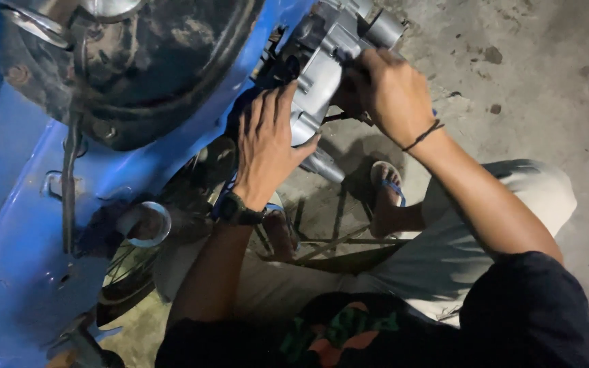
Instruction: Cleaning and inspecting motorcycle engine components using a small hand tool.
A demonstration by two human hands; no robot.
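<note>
A grey metal engine casing [325,48] hangs under a blue motorcycle frame [28,259] near the top centre. My left hand [267,140], with a dark watch on its wrist, lies flat against the casing's left side, fingers spread upward. My right hand [386,88], wearing a thin black wrist cord, is closed around the casing's right lower edge. Whether it holds a tool is hidden by the fingers.
A dark round underside panel [144,61] fills the upper left. A spoked wheel [138,266] sits low left. My feet in blue-strapped sandals [386,184] rest on the stained concrete floor [533,82]; my bent knees in pale trousers are below.
</note>
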